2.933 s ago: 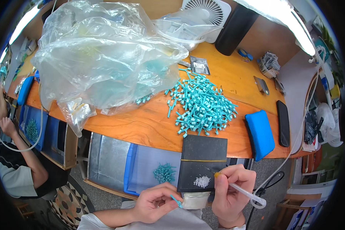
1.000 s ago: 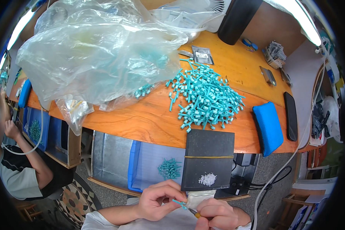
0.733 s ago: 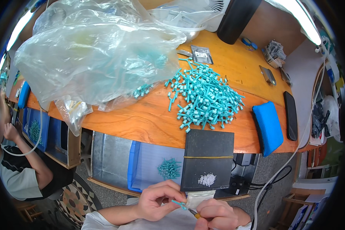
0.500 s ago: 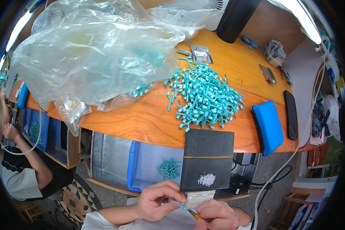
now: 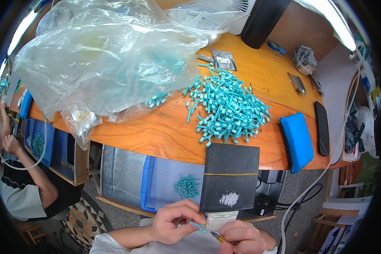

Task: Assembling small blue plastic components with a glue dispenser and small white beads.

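Observation:
Between the thumb and fingers of my left hand (image 5: pixel 173 222) is a small teal forked plastic piece (image 5: pixel 197 227), its forked end pointing toward my right hand. My right hand (image 5: pixel 242 238) pinches a small yellow-handled tool (image 5: pixel 220 239) with a dark, thin tip. That tip sits just right of the teal piece, with a small gap. Just beyond my hands lies a black board (image 5: pixel 230 184) with a rubber band around it, bearing a cluster of tiny white pieces (image 5: pixel 229 198). A folded whitish packet (image 5: pixel 221 216) shows under the board's near edge.
A heap of teal pieces (image 5: pixel 230 108) covers the mid-table beside a large clear plastic bag (image 5: pixel 106 63). A blue tray (image 5: pixel 146 182) in a drawer holds more teal pieces. A blue pouch (image 5: pixel 297 142) and black case (image 5: pixel 321 129) lie right. Another person's arm (image 5: pixel 34 175) is at left.
My right hand has drawn the tool slightly to the right, away from the teal piece. My left hand keeps its hold. The whole view has shifted very slightly.

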Available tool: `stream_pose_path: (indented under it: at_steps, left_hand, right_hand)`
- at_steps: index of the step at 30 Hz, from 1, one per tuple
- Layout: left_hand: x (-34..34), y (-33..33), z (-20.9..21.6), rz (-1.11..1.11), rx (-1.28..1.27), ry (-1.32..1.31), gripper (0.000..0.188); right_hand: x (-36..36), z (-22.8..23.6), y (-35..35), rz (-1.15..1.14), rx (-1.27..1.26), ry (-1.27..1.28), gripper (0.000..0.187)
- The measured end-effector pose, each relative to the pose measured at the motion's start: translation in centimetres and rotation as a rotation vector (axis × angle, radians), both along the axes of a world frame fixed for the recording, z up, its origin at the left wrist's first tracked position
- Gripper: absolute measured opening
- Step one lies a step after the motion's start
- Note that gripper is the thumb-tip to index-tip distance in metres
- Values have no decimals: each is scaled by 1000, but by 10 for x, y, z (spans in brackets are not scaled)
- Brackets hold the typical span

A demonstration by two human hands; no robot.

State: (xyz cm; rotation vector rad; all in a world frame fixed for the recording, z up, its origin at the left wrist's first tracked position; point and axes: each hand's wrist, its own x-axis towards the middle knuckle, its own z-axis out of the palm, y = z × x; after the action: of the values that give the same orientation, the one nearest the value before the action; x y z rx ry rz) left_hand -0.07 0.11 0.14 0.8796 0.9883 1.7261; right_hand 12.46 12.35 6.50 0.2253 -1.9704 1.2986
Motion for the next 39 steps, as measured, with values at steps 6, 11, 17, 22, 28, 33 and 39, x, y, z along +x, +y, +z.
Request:
stream_pose_path:
  at_steps: [6,11,17,22,28,33,39]
  left_hand:
    - [2,1,1,1,2,-23,17]
    - [1,-3,-3,6,-18,5,18]
    - [1,-3,-1,26,-23,-33,18]
    - [3,-1,-3,-2,-7,-18,18]
    - [1,-3,-3,12,-22,-8,18]
    - [0,-2,-1,13,-6,-9,19]
    - [2,-2,-2,45,-13,22,17]
  right_hand:
    - [4,4,4,-172,60,-5,22]
    - [0,11,12,-210,279,-168,22]
    - [-6,11,13,-184,406,-89,21]
    - [-2,19,13,-187,417,-144,21]
    - [-2,15,12,-175,354,-180,22]
    - [4,7,8,-113,138,-126,23]
    - [-2,4,2,68,-7,-61,23]
